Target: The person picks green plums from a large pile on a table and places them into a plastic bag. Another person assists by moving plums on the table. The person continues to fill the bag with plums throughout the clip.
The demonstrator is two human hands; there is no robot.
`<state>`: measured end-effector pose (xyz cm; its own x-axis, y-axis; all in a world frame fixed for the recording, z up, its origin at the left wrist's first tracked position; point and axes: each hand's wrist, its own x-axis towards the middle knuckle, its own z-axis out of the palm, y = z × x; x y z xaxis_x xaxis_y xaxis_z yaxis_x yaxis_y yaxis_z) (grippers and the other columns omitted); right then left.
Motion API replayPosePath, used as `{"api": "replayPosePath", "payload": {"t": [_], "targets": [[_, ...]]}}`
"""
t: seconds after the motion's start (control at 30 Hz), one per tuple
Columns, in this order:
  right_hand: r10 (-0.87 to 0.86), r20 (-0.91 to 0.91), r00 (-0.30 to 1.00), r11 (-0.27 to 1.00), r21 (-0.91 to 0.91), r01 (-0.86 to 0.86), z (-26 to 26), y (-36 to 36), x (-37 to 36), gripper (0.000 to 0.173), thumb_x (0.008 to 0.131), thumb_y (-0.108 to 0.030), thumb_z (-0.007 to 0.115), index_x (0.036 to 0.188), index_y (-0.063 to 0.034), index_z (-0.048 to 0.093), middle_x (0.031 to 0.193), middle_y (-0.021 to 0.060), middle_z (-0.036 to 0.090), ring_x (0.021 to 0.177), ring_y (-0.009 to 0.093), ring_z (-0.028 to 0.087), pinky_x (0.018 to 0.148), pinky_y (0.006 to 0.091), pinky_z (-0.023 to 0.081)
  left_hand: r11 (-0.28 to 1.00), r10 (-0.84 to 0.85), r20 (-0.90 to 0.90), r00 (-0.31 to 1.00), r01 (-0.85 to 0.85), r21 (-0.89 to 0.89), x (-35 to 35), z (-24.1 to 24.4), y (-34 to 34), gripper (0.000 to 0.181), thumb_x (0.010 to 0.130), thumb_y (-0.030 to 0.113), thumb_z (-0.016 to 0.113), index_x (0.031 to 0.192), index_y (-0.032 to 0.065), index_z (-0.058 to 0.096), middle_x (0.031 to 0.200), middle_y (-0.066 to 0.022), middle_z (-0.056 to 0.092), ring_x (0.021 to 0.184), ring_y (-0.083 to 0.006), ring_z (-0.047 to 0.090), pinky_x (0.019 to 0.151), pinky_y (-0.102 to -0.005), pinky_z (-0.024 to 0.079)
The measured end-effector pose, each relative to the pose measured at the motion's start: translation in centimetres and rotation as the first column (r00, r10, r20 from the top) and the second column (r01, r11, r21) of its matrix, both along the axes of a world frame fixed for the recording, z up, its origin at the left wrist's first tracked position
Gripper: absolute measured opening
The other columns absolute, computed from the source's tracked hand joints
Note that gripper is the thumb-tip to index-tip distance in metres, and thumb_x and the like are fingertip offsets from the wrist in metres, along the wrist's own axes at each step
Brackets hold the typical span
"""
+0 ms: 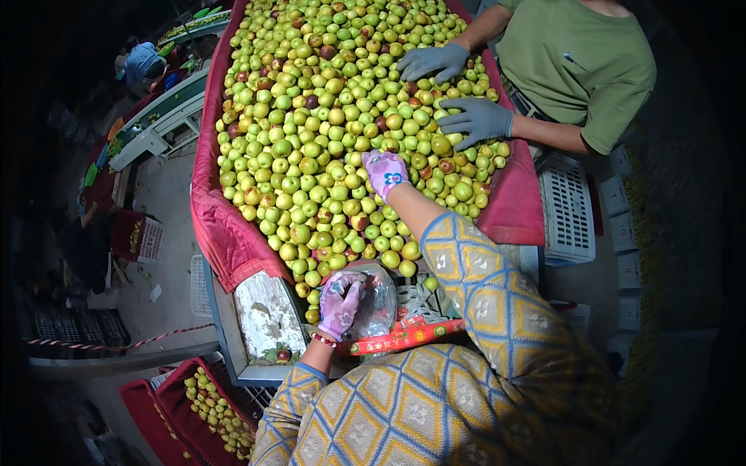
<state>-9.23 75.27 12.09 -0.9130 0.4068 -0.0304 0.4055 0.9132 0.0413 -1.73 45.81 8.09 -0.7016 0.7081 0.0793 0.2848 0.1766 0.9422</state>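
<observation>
Green and partly reddish-brown jujubes [315, 169] cover a sorting table lined with red cloth [213, 192]. My right hand [386, 173], in a pink flowered glove, reaches into the middle of the fruit; its fingertips are partly hidden, so whether it grips a fruit cannot be told. At the near edge, my left hand [341, 303], in a matching glove, has its thumb and fingers curled beside a clear plastic bag [376, 300]. Its hold on the bag is unclear. A red printed strip [402, 339] lies across the table's near end, before my body.
A co-worker's grey-gloved hands [434, 62] rest on the fruit at the right. White plastic crates [568, 209] stand on that side. Lower left is a red-lined crate [192, 402] holding jujubes. Another sorting line [169, 116] and people are at the upper left.
</observation>
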Motion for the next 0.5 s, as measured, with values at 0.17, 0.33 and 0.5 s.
{"api": "replayPosePath", "payload": {"t": [0.17,0.33,0.5], "targets": [[0.114,-0.065,0.991,0.989,0.104,-0.107,-0.9,-1.5,2.6,0.023,0.09,-0.013,0.051,0.111,-0.0093,0.06,0.107,0.0101,0.061,0.097,0.028,0.062,0.078,0.0398,0.052,0.985,0.13,0.556,0.821,-0.172,0.023,-0.9,1.9,1.5,0.018,0.092,0.012,0.057,0.099,0.0014,0.069,0.089,-0.001,0.068,0.086,-0.0056,0.059,0.076,-0.022,0.047],[0.092,-0.276,0.957,0.843,-0.49,-0.222,0.7,-6.2,6.9,0.024,0.086,-0.026,0.062,0.104,-0.0097,0.059,0.096,0.0122,0.059,0.093,0.028,0.06,0.084,0.039,0.048,0.79,-0.372,0.833,0.409,-0.331,0.515,-2.0,1.2,3.3,0.064,0.096,0.041,0.05,0.145,0.0033,0.035,0.145,-0.0182,0.042,0.133,-0.0328,0.042,0.107,-0.0494,0.038],[0.301,-0.445,0.843,0.8,-0.364,-0.478,1.3,-7.5,9.6,0.051,0.088,-0.042,0.063,0.129,-0.0127,0.057,0.13,0.012,0.05,0.12,0.03,0.047,0.102,0.0421,0.037,0.739,-0.351,0.936,0.019,-0.609,0.289,-1.9,2.1,4.1,0.042,0.094,0.04,0.051,0.121,0.0074,0.055,0.122,-0.0133,0.06,0.11,-0.0313,0.058,0.094,-0.0516,0.048]]}}
